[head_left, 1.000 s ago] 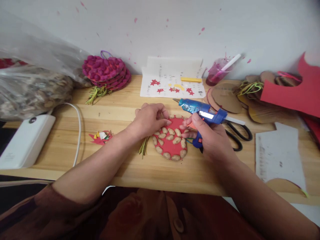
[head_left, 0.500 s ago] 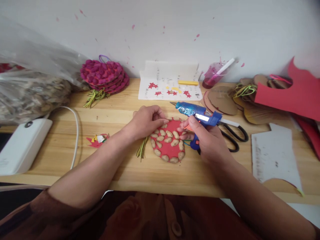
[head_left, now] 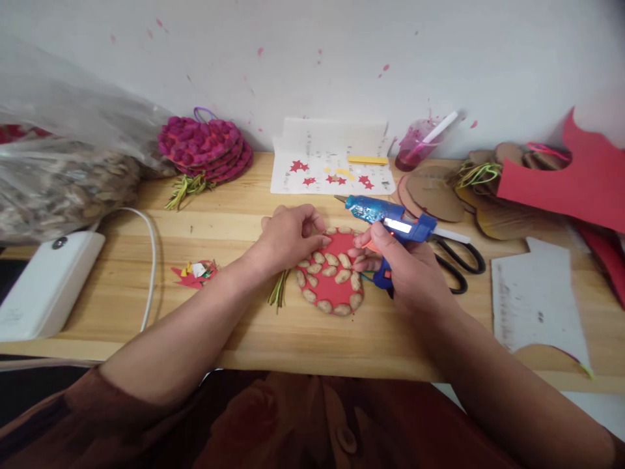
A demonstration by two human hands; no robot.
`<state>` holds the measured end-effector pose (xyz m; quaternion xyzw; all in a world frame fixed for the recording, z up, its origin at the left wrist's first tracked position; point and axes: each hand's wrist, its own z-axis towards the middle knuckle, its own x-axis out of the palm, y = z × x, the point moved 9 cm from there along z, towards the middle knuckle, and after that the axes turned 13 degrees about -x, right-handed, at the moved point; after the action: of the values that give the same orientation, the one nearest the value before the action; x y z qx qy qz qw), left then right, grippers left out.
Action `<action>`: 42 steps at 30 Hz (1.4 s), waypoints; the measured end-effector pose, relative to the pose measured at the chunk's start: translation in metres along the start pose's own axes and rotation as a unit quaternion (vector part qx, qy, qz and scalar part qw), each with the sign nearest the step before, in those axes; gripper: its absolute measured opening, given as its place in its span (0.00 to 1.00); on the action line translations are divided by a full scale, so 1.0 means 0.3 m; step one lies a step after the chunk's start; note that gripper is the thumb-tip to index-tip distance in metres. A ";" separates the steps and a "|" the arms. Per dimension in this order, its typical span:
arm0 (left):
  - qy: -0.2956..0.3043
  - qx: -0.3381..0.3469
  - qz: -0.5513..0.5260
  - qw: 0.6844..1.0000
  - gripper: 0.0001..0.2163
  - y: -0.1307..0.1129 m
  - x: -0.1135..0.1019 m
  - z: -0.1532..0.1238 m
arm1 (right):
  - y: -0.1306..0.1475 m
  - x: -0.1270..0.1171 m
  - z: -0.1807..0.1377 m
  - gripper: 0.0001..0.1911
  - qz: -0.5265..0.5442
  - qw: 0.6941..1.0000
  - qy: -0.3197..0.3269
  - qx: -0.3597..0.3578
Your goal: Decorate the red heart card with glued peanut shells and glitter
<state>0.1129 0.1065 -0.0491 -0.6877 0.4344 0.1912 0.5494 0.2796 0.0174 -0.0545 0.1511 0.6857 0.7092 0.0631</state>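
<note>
A red disc [head_left: 328, 290] lies on the table, with peanuts in their shells [head_left: 331, 259] around its rim and in a band across its middle. My left hand [head_left: 293, 234] is at the disc's upper left edge, thumb and fingers closed on a peanut that they mostly cover. In my right hand [head_left: 407, 260] is a blue glue gun [head_left: 374, 208], its nozzle pointing left above the disc. The fingertips of that hand reach the disc's right edge. A tuft of green and dark strings [head_left: 278, 290] sticks out at the disc's lower left.
Black-handled scissors [head_left: 461, 257] lie behind the glue gun. At left are a white power bank [head_left: 53, 286], its cable [head_left: 152, 260], paper scraps [head_left: 195, 273] and a bag of peanuts [head_left: 63, 189]. Magenta discs [head_left: 205, 146], a paper sheet [head_left: 312, 159], a cup [head_left: 420, 143] and cardboard pieces [head_left: 434, 195] stand behind.
The glue gun has shifted very slightly right and up with my right hand. My left hand stays nearly in place at the disc's edge, with the fingers slightly shifted.
</note>
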 end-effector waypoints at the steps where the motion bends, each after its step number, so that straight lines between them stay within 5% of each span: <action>1: -0.002 0.002 0.000 1.000 0.09 0.000 0.001 0.000 | 0.003 -0.002 -0.001 0.22 -0.001 1.000 -0.002 0.004; 7: -0.028 0.010 0.038 0.999 0.08 -0.012 -0.008 -0.009 | 0.009 -0.005 0.004 0.22 -0.007 1.000 0.009 0.016; 14: -0.138 0.040 0.043 0.989 0.18 -0.027 -0.173 -0.043 | 0.024 -0.012 0.012 0.24 -0.012 1.000 0.012 -0.001; 18: -0.172 0.042 0.013 0.984 0.08 -0.003 -0.260 -0.052 | 0.030 -0.027 0.020 0.23 -0.027 0.999 0.005 -0.025; 25: 0.100 0.125 0.116 0.980 0.05 -0.056 -0.083 -0.109 | 0.022 -0.034 0.025 0.25 -0.029 0.999 -0.003 -0.014; 30: 0.086 0.202 0.237 0.946 0.09 -0.093 -0.008 -0.165 | 0.023 -0.025 0.024 0.25 -0.006 1.000 0.001 -0.002; 42: 0.022 0.218 0.242 0.945 0.03 -0.115 0.003 -0.165 | 0.036 -0.040 0.043 0.23 0.024 0.999 -0.006 -0.045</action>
<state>0.1305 0.0612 -0.0134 -0.4294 0.6305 0.2038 0.6137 0.2962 0.0254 -0.0452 0.1694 0.6488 0.7397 0.0569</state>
